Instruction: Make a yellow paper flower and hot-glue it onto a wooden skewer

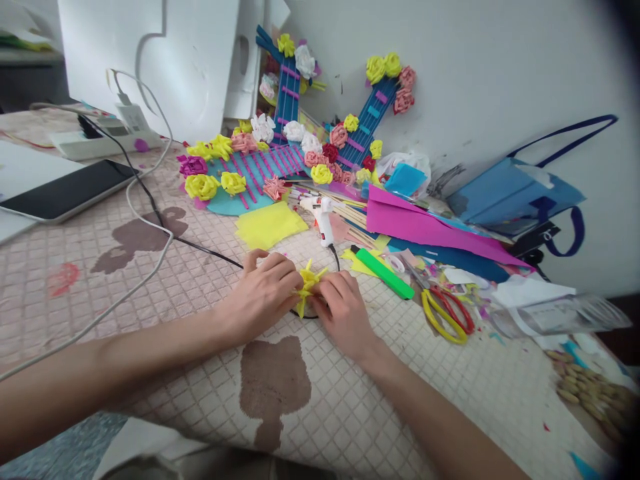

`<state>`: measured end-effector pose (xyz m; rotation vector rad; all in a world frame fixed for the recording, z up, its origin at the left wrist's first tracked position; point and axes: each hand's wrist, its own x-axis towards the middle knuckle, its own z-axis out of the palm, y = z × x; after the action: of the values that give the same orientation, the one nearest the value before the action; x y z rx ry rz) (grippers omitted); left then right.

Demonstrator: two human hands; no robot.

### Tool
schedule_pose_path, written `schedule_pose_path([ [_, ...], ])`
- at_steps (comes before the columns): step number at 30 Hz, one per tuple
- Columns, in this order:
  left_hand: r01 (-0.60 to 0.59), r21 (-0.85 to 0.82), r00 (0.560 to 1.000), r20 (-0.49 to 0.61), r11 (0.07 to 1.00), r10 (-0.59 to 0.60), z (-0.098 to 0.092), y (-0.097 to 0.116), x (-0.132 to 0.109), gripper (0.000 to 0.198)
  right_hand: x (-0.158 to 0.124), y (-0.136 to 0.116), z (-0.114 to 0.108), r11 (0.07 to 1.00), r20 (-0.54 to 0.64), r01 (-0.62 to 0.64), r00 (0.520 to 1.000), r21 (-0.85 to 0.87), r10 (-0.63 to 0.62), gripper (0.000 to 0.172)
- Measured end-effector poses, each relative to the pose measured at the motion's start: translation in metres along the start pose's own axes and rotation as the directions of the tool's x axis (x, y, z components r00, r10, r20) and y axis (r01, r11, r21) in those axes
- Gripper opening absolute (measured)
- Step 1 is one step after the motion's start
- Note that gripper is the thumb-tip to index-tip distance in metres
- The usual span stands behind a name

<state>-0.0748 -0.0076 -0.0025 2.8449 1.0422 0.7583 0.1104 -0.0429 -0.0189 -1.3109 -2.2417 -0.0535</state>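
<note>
A yellow paper flower (307, 283) with narrow pointed petals is held between my two hands, above the patterned tablecloth. My left hand (267, 287) pinches its left side, and my right hand (343, 303) grips the right side with curled fingers. Just beyond the hands lies a white glue gun (323, 220), its dark cord running down behind my right hand. Sheets of yellow crepe paper (273, 223) rest beyond my left hand. To the right is a green marker-like stick (384, 273) with a dark end.
Blue paper instrument shapes (260, 167) covered in paper flowers lean at the back. Scissors (445, 313) with red and yellow handles, magenta paper (430, 227) and scraps lie right. A tablet (70, 190), power strip (105, 143) and cables (145, 273) occupy the left; a blue bag (520, 190) stands back right.
</note>
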Motion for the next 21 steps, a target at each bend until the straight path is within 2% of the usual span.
schedule_pose_path([
  [11, -0.029, 0.058, 0.999, -0.023, 0.998, 0.030, 0.0055, -0.0002, 0.0028, 0.015, 0.0001, -0.0015, -0.0001, 0.992, 0.055, 0.008, 0.998, -0.122, -0.002, 0.019],
  [21, -0.045, 0.059, 0.999, -0.010, 0.997, 0.046, 0.0054, 0.0007, 0.0021, 0.018, -0.0015, -0.0002, 0.0021, 0.996, -0.008, -0.011, 1.000, -0.092, 0.010, 0.015],
])
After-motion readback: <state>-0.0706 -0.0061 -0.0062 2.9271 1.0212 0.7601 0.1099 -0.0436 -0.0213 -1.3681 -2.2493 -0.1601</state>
